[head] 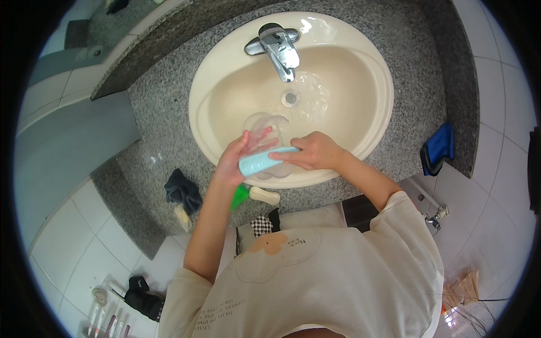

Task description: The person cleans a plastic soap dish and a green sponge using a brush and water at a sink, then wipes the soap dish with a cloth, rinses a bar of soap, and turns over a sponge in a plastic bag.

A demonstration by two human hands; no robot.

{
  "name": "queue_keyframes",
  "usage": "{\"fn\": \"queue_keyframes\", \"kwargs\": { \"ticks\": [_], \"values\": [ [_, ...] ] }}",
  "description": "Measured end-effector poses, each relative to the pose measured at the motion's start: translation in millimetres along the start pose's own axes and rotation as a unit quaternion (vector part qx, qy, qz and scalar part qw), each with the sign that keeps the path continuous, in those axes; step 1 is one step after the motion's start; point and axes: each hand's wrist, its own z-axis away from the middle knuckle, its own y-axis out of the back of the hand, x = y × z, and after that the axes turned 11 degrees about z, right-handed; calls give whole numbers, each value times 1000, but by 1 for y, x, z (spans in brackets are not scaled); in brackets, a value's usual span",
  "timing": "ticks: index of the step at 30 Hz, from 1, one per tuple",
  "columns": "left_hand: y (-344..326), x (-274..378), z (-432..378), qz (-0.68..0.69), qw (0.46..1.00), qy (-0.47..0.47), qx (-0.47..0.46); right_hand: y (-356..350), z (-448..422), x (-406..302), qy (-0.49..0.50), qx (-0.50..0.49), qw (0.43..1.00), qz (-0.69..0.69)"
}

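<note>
My left hand (235, 158) holds a clear plastic dish with a scalloped edge (277, 122) over the near left part of the cream washbasin (203, 122). In my right hand (315, 151) is a light blue brush (258, 163), its long body lying across the dish; any bristles face away and are hidden. Beyond my hands, the chrome faucet (282, 53) points toward the drain (290, 98), and shallow water glistens in the bowl. A cream bar of soap (264, 196) lies beside a green object (239, 197) on the near counter edge.
On the granite counter (160, 114) at the left lie a dark crumpled cloth (183, 191) and a pale item (182, 217). A blue and black cloth (438, 148) hangs over the right edge. A raised granite border (458, 84) and tiled walls enclose the counter.
</note>
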Motion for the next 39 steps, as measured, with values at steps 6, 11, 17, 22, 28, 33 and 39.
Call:
{"fn": "queue_keyframes", "kwargs": {
  "ticks": [6, 11, 17, 22, 28, 33, 39],
  "values": [
    [-2, 14, 3, -14, 999, -3, -34, 2, 11, 8, -64, 18, 998, -19],
    [-9, 19, 13, -32, 999, -22, 31, 3, 29, 28, -102, -12, 995, 6],
    [2, 21, 15, 20, 999, 18, -34, 9, 15, 19, 3, -3, 1000, 10],
    [3, 24, 13, -65, 995, -33, -63, 0, 12, 11, -36, 27, 998, 35],
    [-12, 20, 26, 39, 996, -79, -7, 13, 25, 25, -143, 110, 983, 39],
    [-38, 8, 32, -450, 861, -230, 63, 42, 2, -19, -300, 139, 932, -146],
    [-32, -4, 28, -381, 896, -217, 75, 39, -20, -34, -386, 78, 897, -203]
  ]
}}
